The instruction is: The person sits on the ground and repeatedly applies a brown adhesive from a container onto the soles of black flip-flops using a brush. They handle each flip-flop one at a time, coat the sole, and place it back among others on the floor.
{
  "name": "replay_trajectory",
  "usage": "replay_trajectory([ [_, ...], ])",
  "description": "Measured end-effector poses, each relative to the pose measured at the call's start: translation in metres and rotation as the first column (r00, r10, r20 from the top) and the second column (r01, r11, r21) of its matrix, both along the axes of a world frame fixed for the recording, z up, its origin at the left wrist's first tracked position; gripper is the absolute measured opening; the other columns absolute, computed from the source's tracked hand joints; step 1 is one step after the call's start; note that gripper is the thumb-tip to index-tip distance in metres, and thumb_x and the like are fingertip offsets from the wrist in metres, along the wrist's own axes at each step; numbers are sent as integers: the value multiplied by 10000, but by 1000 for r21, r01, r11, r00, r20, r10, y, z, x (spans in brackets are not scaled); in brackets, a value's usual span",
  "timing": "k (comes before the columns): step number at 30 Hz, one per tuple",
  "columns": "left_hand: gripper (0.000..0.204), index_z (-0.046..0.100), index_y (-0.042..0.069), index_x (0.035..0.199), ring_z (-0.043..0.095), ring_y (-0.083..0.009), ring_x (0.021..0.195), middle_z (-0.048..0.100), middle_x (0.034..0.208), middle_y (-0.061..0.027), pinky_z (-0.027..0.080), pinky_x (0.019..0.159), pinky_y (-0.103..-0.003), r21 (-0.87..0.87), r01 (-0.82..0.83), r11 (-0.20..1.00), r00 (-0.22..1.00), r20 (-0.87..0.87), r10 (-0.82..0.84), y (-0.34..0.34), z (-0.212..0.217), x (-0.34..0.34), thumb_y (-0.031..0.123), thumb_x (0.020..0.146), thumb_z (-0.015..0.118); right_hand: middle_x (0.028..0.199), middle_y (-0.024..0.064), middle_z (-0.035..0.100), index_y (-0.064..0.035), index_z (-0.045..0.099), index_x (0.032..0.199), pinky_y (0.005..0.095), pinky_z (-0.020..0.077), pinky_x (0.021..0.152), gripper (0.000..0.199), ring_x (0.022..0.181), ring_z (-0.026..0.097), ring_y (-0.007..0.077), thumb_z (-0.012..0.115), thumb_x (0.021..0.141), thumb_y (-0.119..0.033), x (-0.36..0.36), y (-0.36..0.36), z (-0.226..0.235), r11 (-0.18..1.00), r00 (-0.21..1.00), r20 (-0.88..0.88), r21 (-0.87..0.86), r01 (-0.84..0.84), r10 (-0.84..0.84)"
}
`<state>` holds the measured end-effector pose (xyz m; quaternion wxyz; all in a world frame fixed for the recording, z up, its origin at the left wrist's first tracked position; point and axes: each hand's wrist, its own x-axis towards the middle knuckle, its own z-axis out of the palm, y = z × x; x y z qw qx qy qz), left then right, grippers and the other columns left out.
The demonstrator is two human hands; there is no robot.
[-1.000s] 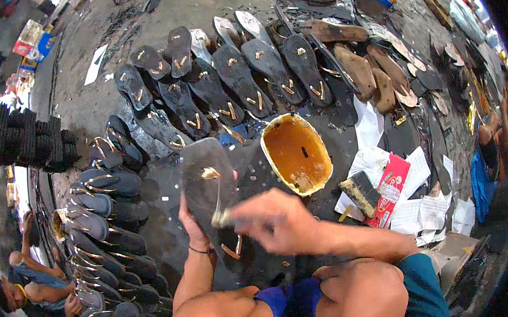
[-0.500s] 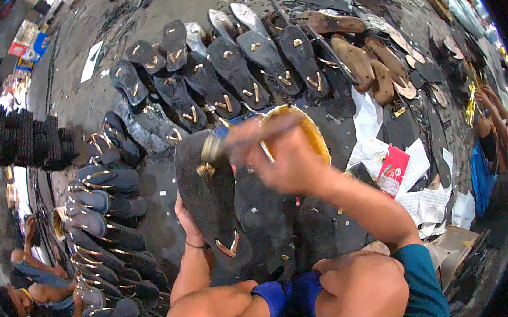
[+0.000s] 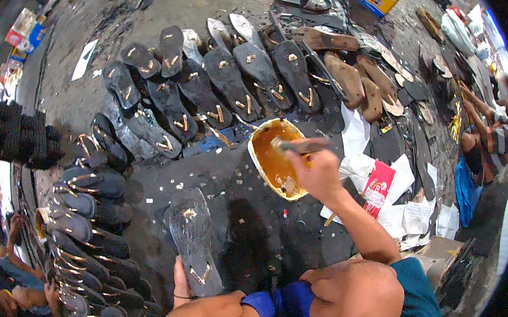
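Observation:
My left hand (image 3: 181,283) is closed on the near left edge of a black sandal sole (image 3: 192,238); most of its fingers are hidden beneath. The sole lies bottom up in front of my knees, its surface glossy, with light strap ends showing at the toe and the middle. My right hand (image 3: 318,175) grips a short-handled brush (image 3: 286,146). The brush head is over or in the amber glue of an open tub (image 3: 256,158), whose rim is crusted yellow; whether the bristles touch the glue I cannot tell.
Several black soles (image 3: 228,81) lie in rows beyond the tub. Finished-looking sandals (image 3: 91,241) are piled at left, near a stack of black soles (image 3: 16,132). Brown shoe lasts (image 3: 344,79) and papers (image 3: 394,218) lie right. Other people sit at both sides.
My right hand has carried the brush from above the sole rightward to the glue tub. My left hand has lowered the sole toward my knees, and its surface looks shinier.

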<state>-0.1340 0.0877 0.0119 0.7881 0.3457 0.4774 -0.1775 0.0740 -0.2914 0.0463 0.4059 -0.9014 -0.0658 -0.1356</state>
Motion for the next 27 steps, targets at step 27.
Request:
replay_trajectory([
  [27, 245, 544, 29, 991, 538, -185, 927, 559, 955, -90, 497, 793, -312, -632, 149, 760, 790, 539, 293, -85, 68, 180, 272, 959, 542, 1046, 91, 685, -101, 651, 1218, 418, 497, 850, 523, 998, 654, 305, 773, 711, -141, -26, 73, 95, 721, 767, 263, 263, -641, 586],
])
